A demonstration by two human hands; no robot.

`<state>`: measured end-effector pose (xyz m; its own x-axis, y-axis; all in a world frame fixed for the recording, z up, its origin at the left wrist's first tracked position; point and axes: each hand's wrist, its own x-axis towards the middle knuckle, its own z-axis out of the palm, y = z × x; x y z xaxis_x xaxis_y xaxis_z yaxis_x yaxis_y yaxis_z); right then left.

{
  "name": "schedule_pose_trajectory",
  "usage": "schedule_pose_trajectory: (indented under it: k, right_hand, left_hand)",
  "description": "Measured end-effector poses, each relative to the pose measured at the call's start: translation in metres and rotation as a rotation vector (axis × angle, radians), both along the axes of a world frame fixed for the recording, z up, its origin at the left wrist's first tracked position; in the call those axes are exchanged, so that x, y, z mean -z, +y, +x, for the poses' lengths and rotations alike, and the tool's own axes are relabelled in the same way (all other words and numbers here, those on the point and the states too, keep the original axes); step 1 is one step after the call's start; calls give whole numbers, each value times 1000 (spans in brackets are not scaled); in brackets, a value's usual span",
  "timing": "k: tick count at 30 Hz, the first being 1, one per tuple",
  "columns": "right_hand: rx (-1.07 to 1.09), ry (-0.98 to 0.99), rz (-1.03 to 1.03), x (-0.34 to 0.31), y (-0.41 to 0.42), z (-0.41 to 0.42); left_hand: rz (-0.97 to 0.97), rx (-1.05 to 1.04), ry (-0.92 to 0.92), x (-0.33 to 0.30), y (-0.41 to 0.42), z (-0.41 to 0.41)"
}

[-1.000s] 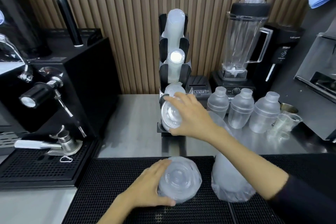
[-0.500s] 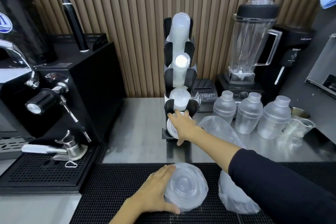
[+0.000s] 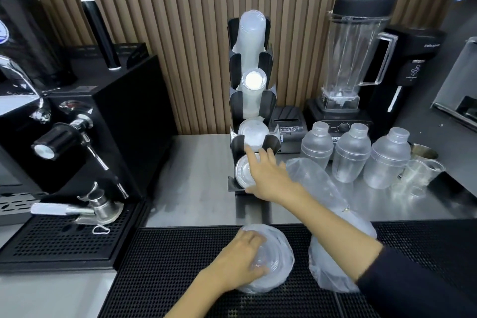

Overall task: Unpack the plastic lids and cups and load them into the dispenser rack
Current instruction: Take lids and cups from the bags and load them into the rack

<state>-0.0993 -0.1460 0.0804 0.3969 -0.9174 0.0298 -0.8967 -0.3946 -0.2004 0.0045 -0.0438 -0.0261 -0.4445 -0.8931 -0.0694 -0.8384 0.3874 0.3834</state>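
Left hand: the left hand [image 3: 232,266] is gripping a bagged stack of lids [image 3: 271,258], fingers curling over its top, at the near edge.
Bagged lids: the stack is sitting wrapped in thin clear plastic on the black rubber mat [image 3: 160,266] lying along the near side of the surface [image 3: 196,188].
Second bag: another clear plastic bag [image 3: 333,273] is lying just right of the stack, passing under the right forearm and stretching back toward the shakers.
Right hand: the right hand [image 3: 268,178] is reaching forward with fingers spread, pressing a clear lid [image 3: 242,171] at the lowest slot of the dispenser rack [image 3: 236,142]; I cannot tell whether it is pinching the lid or only pushing on it.
Dispenser rack: it is standing upright mid-surface, holding more lids in the slot above the hand and frosted cups [image 3: 251,33] in the two upper slots.
Right of rack: three frosted shakers [image 3: 352,155] are standing in a row, with small clear measuring cups [image 3: 420,173] just beside them.
Far right: a blender [image 3: 356,54] is standing against the slatted wall.
Left: an espresso machine [image 3: 77,121] is sitting over its drip tray [image 3: 59,237].
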Motion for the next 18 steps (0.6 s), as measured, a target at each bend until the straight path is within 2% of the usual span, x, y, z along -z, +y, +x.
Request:
schedule_pose_trajectory:
  k: [3,4,5,7,10,14,18]
  right_hand:
    - [-33,-515,-326,17,49,-20]
    - [1,-665,-376,31,66,-27]
    - [63,-731,-386,46,81,-34]
    - [190,-645,-237,80,97,-43]
    - [262,-347,142,125,102,-52]
    - [362,-544,261,137,96,-57]
    - [386,-593,226,136,96,-62]
  left_hand:
    - [30,-17,-41,4,-5,-3]
    - [40,-10,-74,5,-7,-5]
    - [54,-7,-113,6,-8,-9]
    - [66,-13,-197,8,-10,-14]
    - [80,-55,-268,12,-14,-23]
    - [70,-143,-261,15,-15,-29]
    - [-3,-250,-147,21,-4,-27]
